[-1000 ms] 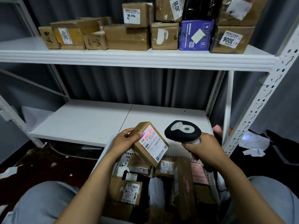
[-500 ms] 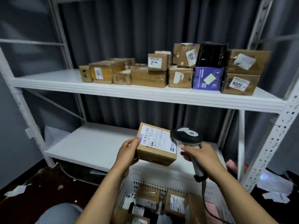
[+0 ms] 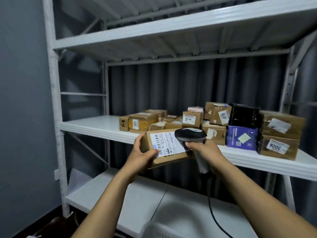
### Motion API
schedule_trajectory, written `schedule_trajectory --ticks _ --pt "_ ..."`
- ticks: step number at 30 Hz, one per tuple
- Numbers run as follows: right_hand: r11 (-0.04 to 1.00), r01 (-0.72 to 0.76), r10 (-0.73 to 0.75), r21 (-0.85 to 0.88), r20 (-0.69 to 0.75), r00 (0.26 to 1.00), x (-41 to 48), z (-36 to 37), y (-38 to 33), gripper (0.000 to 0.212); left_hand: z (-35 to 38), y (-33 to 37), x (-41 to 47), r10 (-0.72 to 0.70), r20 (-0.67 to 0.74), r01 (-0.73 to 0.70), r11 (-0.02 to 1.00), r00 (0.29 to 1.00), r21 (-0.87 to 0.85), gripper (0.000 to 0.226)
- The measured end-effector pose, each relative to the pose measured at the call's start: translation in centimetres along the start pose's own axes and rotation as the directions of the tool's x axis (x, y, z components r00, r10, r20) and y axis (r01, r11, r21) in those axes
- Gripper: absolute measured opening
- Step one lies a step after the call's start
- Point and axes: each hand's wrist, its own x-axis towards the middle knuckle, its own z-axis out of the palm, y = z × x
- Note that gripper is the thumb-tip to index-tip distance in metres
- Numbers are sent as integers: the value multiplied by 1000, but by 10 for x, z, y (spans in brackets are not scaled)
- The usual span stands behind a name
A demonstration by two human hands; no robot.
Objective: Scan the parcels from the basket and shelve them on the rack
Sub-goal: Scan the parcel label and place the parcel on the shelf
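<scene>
lower-rt box (image 3: 281, 157) lbl: "3006", upside down | yellow-taped box (image 3: 144, 120) lbl: "2017", sideways | tilted box (image 3: 216, 112) lbl: ends "018", 1st char unclear | held parcel (image 3: 169, 145) shipping lbl: barcodes, approx "601E", rest too blurred | purple box (image 3: 241, 137): print unreadable

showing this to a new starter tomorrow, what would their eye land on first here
First, the brown parcel at the centre, gripped by the left hand with its white label facing the camera, and the black scanner in the right hand at its right end. Then the pile of boxes on the right of the middle shelf, where a purple box stands out.
</scene>
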Motion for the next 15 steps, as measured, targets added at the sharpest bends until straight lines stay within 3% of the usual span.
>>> schedule_trajectory --ticks 4,7,11,15 --pt "1000 -6 5 30 14 1000 29 5 -24 20 -3 24 18 145 -171 -124 984 974 127 83" --pt "1000 -15 16 17 -59 998 47 -1 -34 25 4 38 31 256 -289 -190 952 922 239 89" --pt "999 0 -6 -39 -171 985 64 -16 -45 18 18 52 57 337 -335 -244 925 880 291 95" --pt "996 30 -47 -82 -211 976 81 -29 -46 14 38 62 94 316 -335 -235 936 888 262 95"
